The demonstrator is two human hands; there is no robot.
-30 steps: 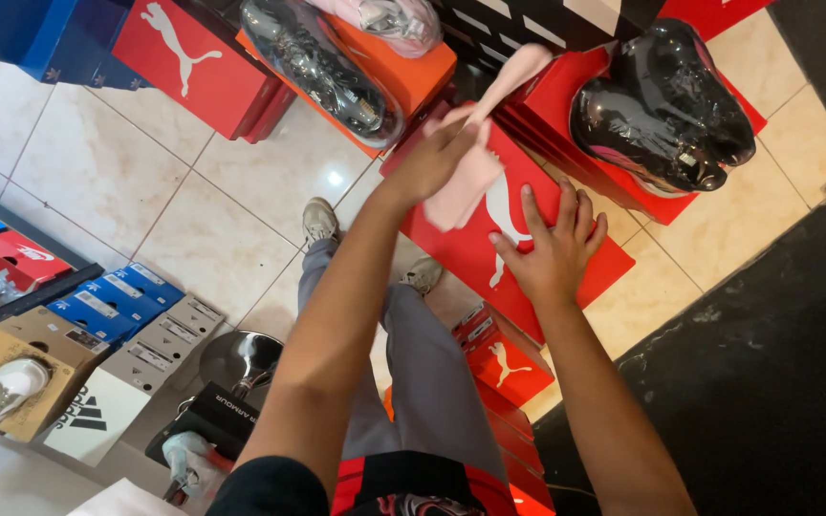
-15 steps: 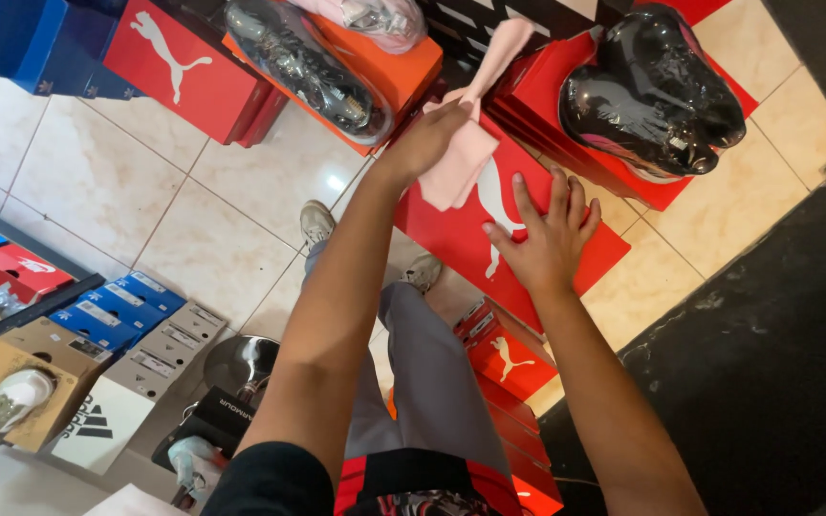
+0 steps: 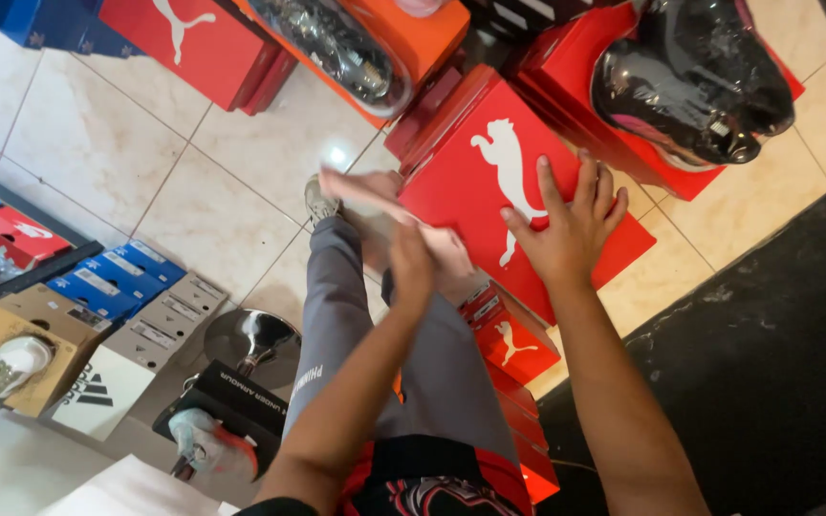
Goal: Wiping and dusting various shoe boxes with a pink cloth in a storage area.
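The right hand (image 3: pixel 571 225) lies flat with spread fingers on the red shoebox (image 3: pixel 518 182), apparently to steady it, while the left hand (image 3: pixel 413 263) grips a pink cloth (image 3: pixel 375 196) near its edge.

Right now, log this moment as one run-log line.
left hand: holds pink cloth | right hand: flat on red shoe box | beside: wrapped black shoe on another red box

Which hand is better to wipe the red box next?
Probably the left hand: it holds the pink cloth beside the red box. The right hand lies flat on the box, steadying it.
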